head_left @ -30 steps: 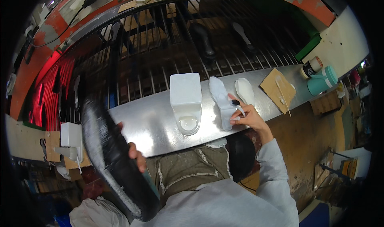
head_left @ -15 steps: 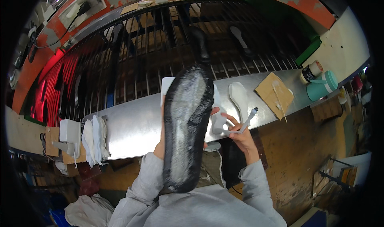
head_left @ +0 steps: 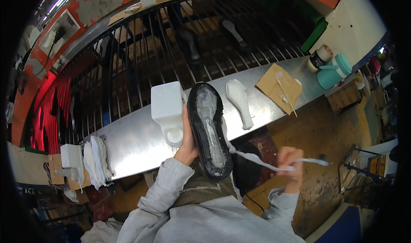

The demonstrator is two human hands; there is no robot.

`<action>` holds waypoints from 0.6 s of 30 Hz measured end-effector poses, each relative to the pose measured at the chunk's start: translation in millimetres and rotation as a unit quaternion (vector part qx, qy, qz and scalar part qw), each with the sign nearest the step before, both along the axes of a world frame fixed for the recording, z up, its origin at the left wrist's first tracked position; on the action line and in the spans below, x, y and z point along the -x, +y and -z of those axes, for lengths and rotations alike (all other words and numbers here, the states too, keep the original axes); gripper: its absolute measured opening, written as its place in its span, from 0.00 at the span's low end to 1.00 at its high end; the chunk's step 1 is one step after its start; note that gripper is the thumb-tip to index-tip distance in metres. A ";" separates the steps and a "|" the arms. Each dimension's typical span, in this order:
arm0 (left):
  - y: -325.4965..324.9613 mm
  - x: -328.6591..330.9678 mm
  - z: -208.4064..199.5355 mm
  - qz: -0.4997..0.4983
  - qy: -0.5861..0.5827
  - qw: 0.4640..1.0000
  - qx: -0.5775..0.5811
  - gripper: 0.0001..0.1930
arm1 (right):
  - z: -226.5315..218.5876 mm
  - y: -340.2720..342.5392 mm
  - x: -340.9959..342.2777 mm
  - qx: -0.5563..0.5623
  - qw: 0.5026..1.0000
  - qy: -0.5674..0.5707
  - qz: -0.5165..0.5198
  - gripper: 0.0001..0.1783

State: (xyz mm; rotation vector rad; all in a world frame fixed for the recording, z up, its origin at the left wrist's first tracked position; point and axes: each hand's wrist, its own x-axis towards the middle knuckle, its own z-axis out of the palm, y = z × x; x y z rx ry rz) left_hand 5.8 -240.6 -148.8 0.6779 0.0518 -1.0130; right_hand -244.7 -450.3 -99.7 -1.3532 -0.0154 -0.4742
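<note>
My left hand [head_left: 187,141] holds a black shoe [head_left: 209,129] with its sole turned up; the sole has a whitish glue-coated surface. My right hand [head_left: 291,166] is off to the lower right, shut on a thin white brush [head_left: 314,161], and a white stringy strand [head_left: 252,158] stretches from the sole toward it. A white plastic glue container [head_left: 168,110] stands on the steel shelf [head_left: 128,140] just left of the shoe. A white insole-shaped piece [head_left: 239,101] lies on the shelf to the right.
A cardboard square [head_left: 279,87] with a stick lies further right, beside a teal jug [head_left: 335,71] and a small jar [head_left: 318,57]. Behind the shelf is a metal bar rack [head_left: 141,50] with dark shoe parts. Several white insoles [head_left: 95,161] and another white container [head_left: 70,159] sit at left.
The shoe has come lower and closer to me, sole still up. My right hand has pulled away from the sole to the lower right, drawing out a white strand.
</note>
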 end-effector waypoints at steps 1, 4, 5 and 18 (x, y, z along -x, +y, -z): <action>-0.8 1.5 -2.4 0.001 -0.002 1.000 -0.004 0.50 | -10.0 -5.3 15.2 -0.029 0.998 -0.035 0.031 0.12; -0.3 2.9 -4.7 0.001 -0.008 1.000 -0.008 0.50 | -45.7 -4.3 32.3 -0.001 0.987 -0.056 0.153 0.14; 1.3 2.3 -5.3 -0.001 -0.010 1.000 -0.006 0.50 | -56.9 -3.6 31.5 0.029 0.979 -0.047 0.195 0.15; 73.1 -40.5 -117.5 -0.148 -0.210 0.958 0.126 0.58 | -93.9 65.5 -56.9 0.156 0.959 0.103 -0.211 0.13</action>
